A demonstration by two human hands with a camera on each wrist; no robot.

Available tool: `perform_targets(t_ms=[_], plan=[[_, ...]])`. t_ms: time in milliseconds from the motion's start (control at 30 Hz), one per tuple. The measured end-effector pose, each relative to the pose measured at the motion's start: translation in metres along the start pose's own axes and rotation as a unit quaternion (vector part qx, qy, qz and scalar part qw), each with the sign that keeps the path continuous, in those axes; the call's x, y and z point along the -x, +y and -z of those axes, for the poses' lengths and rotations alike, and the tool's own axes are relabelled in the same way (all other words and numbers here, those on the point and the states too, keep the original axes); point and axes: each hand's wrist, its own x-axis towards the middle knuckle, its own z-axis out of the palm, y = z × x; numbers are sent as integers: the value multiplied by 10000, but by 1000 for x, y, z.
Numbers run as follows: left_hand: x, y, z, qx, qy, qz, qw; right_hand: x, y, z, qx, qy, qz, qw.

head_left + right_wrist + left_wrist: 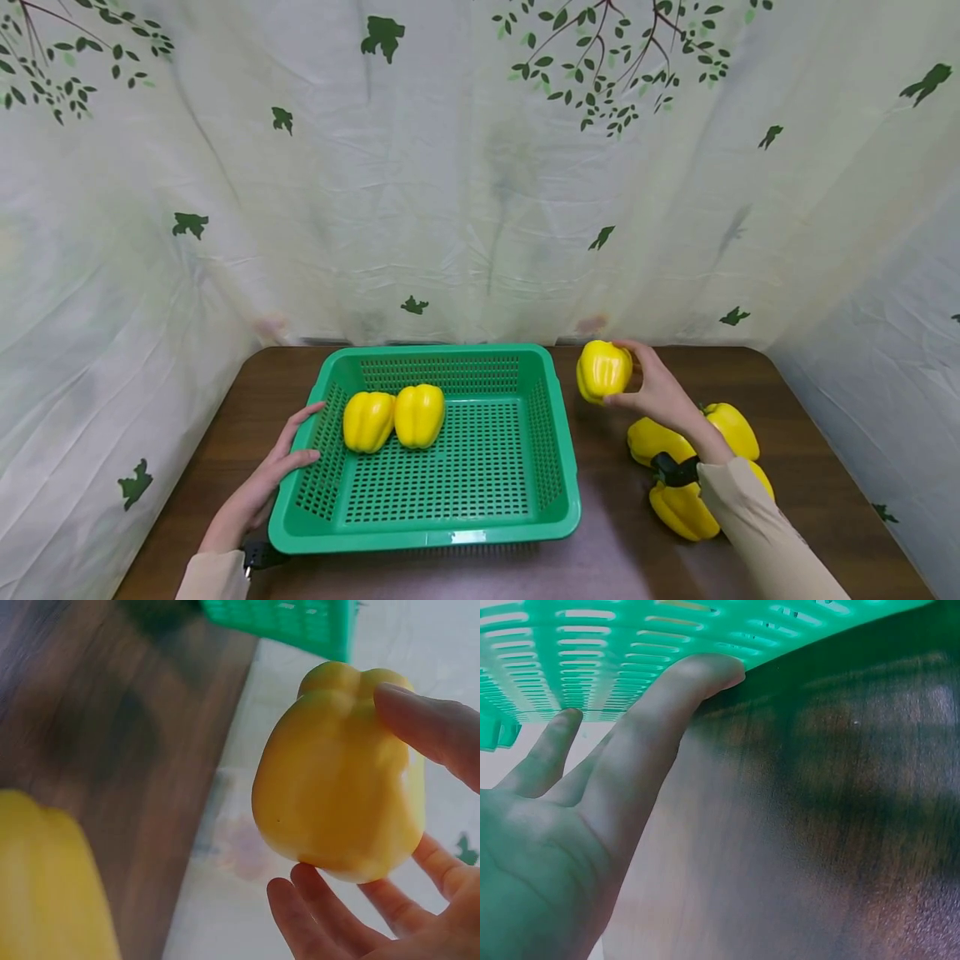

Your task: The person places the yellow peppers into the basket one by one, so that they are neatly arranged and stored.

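Note:
My right hand holds a yellow bell pepper above the table, just right of the green basket. In the right wrist view the thumb lies on one side of this pepper, with the other fingers around its opposite side. Two more yellow bell peppers sit side by side in the left part of the basket. On the basket's left side rests my left hand, its fingers mostly straight. The left wrist view shows that hand against the slotted outer wall.
Several yellow bell peppers lie in a group at the right, partly hidden by my right forearm. The dark wooden table ends at a pale leaf-printed curtain behind and at both sides.

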Motion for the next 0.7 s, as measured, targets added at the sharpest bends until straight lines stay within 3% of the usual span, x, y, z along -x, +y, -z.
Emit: perform_targets(t_ms=[700], plan=[[0, -1, 0, -18, 20, -18, 10000, -5, -55, -14, -306, -312, 610, 9972]])
